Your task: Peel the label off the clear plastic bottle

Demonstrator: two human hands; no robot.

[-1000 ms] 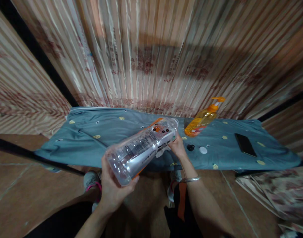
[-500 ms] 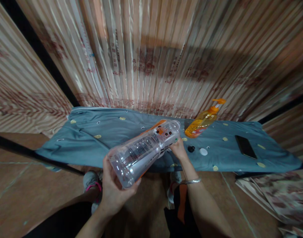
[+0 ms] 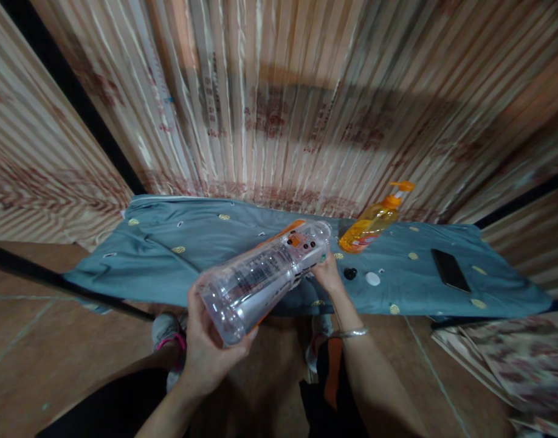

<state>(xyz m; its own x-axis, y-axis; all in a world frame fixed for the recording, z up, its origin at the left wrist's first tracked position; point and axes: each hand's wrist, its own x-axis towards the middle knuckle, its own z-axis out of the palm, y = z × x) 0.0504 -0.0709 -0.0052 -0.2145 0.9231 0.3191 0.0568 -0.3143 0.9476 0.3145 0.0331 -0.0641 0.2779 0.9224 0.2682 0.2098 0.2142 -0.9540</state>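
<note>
A large clear plastic bottle (image 3: pixel 265 277) with a printed label is held up in both hands, tilted with its base toward me. My left hand (image 3: pixel 210 340) wraps round the base end. Near the neck end, my right hand (image 3: pixel 327 271) grips the bottle from below; the bottle hides most of its fingers. A pump bottle (image 3: pixel 368 228) of orange-yellow liquid stands beyond my right hand. Beside that hand, a small black piece (image 3: pixel 351 274) and a white round cap (image 3: pixel 372 278) lie on the cloth.
A blue-grey patterned cloth (image 3: pixel 165 234) covers the narrow table. A black phone (image 3: pixel 450 269) lies at its right. Behind hangs a striped curtain (image 3: pixel 270 109). Dark poles (image 3: pixel 87 115) slant on both sides. My shoes (image 3: pixel 166 331) are on the tiled floor below.
Almost nothing differs. The view has shifted very slightly, and both hands keep the same hold on the bottle.
</note>
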